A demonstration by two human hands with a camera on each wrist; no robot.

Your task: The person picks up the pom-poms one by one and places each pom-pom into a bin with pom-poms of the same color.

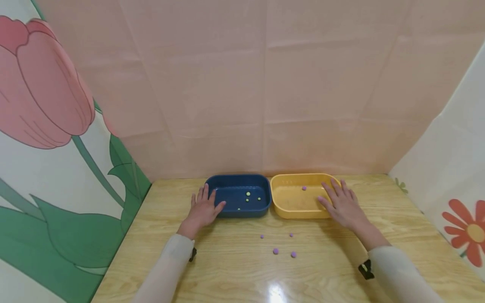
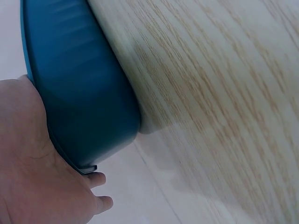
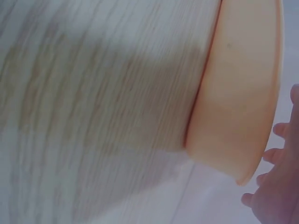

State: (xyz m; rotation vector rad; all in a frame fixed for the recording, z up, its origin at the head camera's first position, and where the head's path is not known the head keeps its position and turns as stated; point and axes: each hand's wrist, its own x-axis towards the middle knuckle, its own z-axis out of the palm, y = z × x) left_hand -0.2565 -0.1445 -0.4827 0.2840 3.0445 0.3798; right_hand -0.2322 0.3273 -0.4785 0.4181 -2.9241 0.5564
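My left hand (image 1: 203, 209) lies with spread fingers over the left rim of a dark blue tray (image 1: 227, 213). In the left wrist view, its palm overlaps the rim of the blue tray (image 2: 88, 93). Several small yellow-green balls (image 1: 248, 194) lie in that tray. My right hand (image 1: 344, 205) is spread over the right end of a yellow tray (image 1: 295, 214), fingers nearly straight. One purple ball (image 1: 304, 188) sits inside the yellow tray. Seen from the right wrist, the fingers reach past the rim of the yellow tray (image 3: 238, 93). Neither hand grips a ball.
Several purple balls (image 1: 275, 251) lie loose on the wooden table (image 1: 235, 269) in front of the trays. The two trays stand side by side at the table's back edge, against a pink cloth (image 1: 261, 105). Flower-printed panels (image 1: 49, 168) flank the table.
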